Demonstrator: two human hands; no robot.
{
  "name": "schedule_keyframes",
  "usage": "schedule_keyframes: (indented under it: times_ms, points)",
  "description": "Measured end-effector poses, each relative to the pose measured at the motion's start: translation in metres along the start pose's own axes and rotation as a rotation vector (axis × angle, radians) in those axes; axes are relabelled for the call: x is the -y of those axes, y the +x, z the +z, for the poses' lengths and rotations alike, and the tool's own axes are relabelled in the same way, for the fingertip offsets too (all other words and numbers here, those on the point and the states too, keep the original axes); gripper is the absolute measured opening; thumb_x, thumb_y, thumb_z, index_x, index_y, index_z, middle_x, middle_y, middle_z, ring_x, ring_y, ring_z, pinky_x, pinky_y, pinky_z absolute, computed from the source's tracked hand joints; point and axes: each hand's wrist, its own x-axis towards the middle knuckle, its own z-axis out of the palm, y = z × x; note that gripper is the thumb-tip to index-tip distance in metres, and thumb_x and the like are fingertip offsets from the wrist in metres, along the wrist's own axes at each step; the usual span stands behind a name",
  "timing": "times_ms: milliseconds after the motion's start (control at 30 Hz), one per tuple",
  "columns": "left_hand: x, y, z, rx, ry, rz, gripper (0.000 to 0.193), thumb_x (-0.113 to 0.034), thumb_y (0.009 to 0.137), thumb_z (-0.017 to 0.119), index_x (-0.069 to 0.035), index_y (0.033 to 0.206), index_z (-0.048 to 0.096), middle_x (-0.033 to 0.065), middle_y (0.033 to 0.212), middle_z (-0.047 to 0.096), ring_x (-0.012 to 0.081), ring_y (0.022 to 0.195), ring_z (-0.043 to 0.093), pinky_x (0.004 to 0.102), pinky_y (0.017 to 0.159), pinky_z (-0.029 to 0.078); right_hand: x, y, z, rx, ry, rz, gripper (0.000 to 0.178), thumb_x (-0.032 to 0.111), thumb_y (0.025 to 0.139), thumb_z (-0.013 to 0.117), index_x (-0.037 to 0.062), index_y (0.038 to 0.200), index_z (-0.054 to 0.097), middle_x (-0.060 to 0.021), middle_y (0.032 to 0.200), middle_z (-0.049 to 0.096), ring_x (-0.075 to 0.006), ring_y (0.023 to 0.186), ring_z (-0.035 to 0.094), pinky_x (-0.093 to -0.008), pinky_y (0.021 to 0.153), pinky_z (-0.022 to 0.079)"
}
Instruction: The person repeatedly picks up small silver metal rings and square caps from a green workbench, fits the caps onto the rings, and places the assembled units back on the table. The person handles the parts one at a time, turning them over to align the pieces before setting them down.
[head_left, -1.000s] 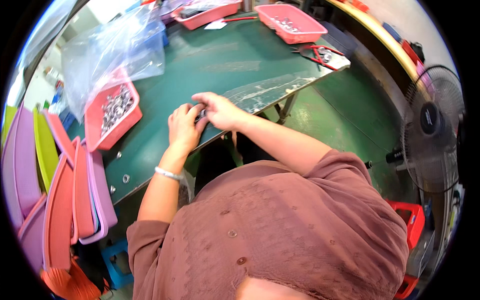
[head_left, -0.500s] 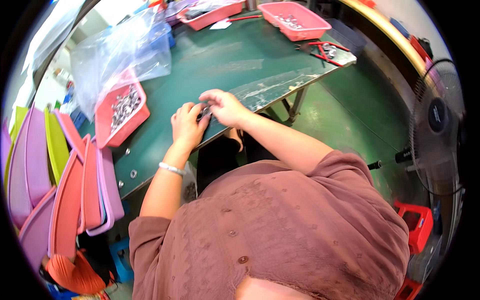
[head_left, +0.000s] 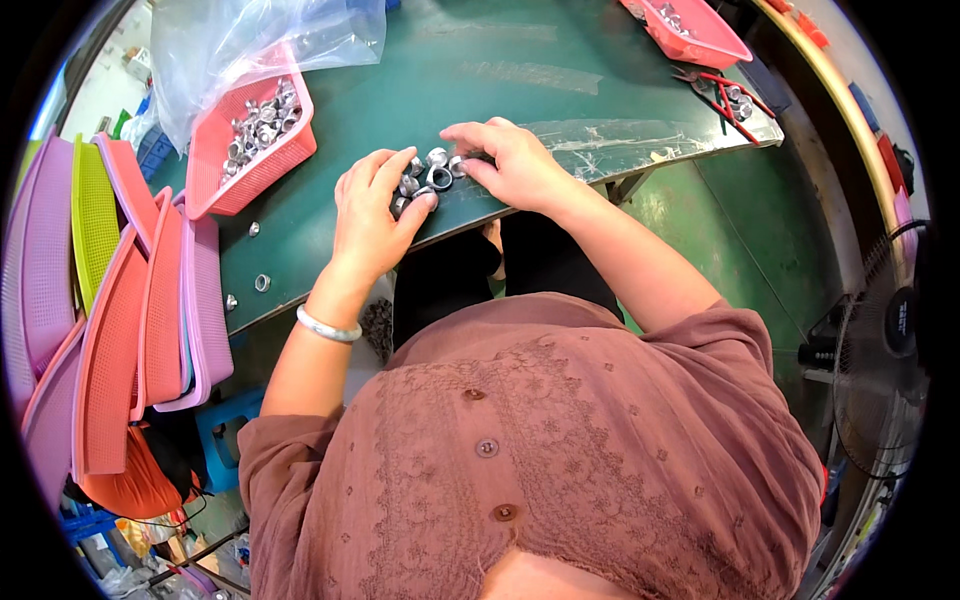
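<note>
- Showing both hands at the near edge of the green table (head_left: 400,110), on either side of a small cluster of silvery metal rings (head_left: 437,158).
- Having the left hand (head_left: 368,212) curved along the left of the cluster, in an open grip, with thumb well apart from fingers and thumb tip at or just beside the nearest ring.
- Having the right hand (head_left: 512,165) at the right of the cluster, likewise in a loose, open grip, with thumb close to 1 outer ring; cannot tell a light touch from a narrow gap.
- Seeing no ring lifted clear of the table in either hand.
- Judging the handling as partway, from the cluster out between the hands and a far larger heap of metal pieces (head_left: 266,125) inside the left pink tray (head_left: 262,180).
- Finding 3 loose pieces (head_left: 254,229) on the table near that tray, apart from tray and cluster, seemingly unattended.
- Noting other small pieces (head_left: 672,18) in the far pink tray (head_left: 702,50), partly cut off by the view, and a few beside the red-handled pliers (head_left: 738,121).
- Cannot tell finished pieces from unfinished by look, nor a completed tray from a waiting tray.
</note>
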Motion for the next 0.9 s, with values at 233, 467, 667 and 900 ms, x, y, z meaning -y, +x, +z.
schedule_keyframes:
  times_ms: [233,467,667,900]
  points:
    - [-0.024,0.018,0.013,-0.046,0.237,-0.027,0.021,-0.018,0.066,0.070,-0.006,0.080,0.059,0.0063,0.094,0.054,0.0246,0.095,0.049,0.0388,0.084,0.031,-0.003,-0.014,-0.013,-0.050,0.048,0.042,0.021,0.005,0.072,0.062,0.0052,0.094,0.062,-0.0072,0.083,0.063,-0.0268,0.079,0.055,-0.0359,0.071,0.045]
    - [-0.027,0.022,0.018,-0.057,0.209,-0.048,0.021,-0.013,0.064,0.070,-0.008,0.079,0.057,0.0050,0.094,0.054,0.0247,0.097,0.047,0.0398,0.085,0.029,-0.007,-0.022,-0.024,-0.075,-0.083,-0.060,0.018,0.003,0.072,0.064,0.0037,0.089,0.060,-0.0082,0.078,0.060,-0.0252,0.077,0.054,-0.0332,0.066,0.044]
    - [-0.030,0.023,0.024,-0.100,0.157,0.037,0.019,-0.006,0.065,0.065,-0.010,0.082,0.056,0.0042,0.089,0.056,0.0230,0.095,0.049,0.0386,0.085,0.028,-0.006,-0.028,-0.023,-0.093,0.039,0.094,0.016,0.001,0.074,0.063,0.0027,0.090,0.060,-0.0066,0.081,0.061,-0.0166,0.076,0.057,-0.0285,0.066,0.045]
    - [-0.024,0.019,0.020,-0.198,-0.304,-0.070,0.019,0.006,0.079,0.052,-0.003,0.096,0.055,0.0071,0.085,0.056,0.0142,0.073,0.055,0.0264,0.060,0.044,-0.004,-0.023,-0.024,-0.248,0.919,0.376,0.020,-0.004,0.079,0.059,-0.0006,0.099,0.056,-0.0055,0.092,0.061,-0.0123,0.086,0.058,-0.0251,0.076,0.049]
